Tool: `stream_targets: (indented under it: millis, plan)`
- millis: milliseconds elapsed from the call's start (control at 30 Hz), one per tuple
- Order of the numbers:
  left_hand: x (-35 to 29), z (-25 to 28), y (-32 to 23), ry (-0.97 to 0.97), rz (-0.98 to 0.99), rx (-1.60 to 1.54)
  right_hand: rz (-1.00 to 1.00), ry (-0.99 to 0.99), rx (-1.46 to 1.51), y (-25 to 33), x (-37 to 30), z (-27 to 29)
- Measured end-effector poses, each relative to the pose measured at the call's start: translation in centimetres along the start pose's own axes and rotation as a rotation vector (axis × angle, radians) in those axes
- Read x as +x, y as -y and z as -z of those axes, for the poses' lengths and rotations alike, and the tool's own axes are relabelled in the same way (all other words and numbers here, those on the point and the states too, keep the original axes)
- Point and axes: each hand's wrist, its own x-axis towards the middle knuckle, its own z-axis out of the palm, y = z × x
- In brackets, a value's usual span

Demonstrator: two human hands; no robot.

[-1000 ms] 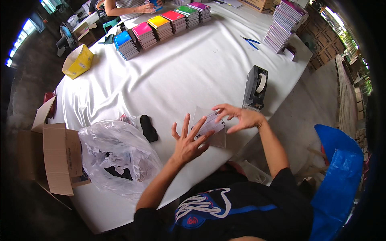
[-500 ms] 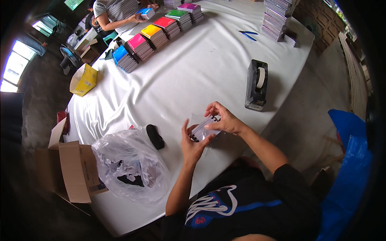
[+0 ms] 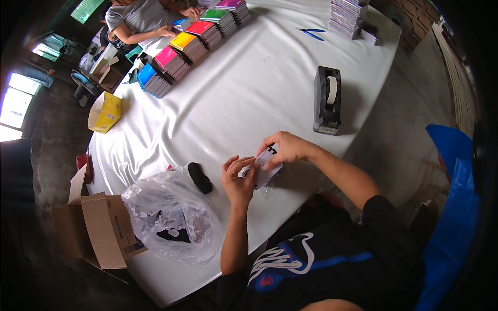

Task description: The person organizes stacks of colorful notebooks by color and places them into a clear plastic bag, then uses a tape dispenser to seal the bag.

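Note:
Between my hands, above the near part of the table, is a small stack of notebooks (image 3: 267,175) with pale page edges and black binding at its upper end. Clear plastic (image 3: 266,191) hangs loose around its lower end. My right hand (image 3: 282,149) grips the stack from above, thumb on the near side and fingers over the far side. Bent fingers of my left hand (image 3: 238,179) pinch a bit of the clear plastic at the stack's left side. Part of the stack is hidden behind the fingers.
A black tape dispenser (image 3: 327,101) stands right of centre, with blue-handled pliers (image 3: 312,33) beyond. Left lie a plastic bag (image 3: 171,223), a black oblong object (image 3: 199,178) and an open carton (image 3: 106,228). Coloured notebook stacks (image 3: 172,62) line the far edge beside another person (image 3: 137,23).
My left hand has gone from spread fingers around the stack to a pinch at its side. The stack has tilted more upright. The other person's hands have lowered a blue notebook toward the row.

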Motion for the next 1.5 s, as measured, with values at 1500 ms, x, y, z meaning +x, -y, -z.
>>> stream_targets:
  millis: [1500]
  plan:
    - [-3.8,0.0,0.6,-0.055,-0.528,0.329,-0.243,-1.202,0.396,-13.5,-9.3,0.2]
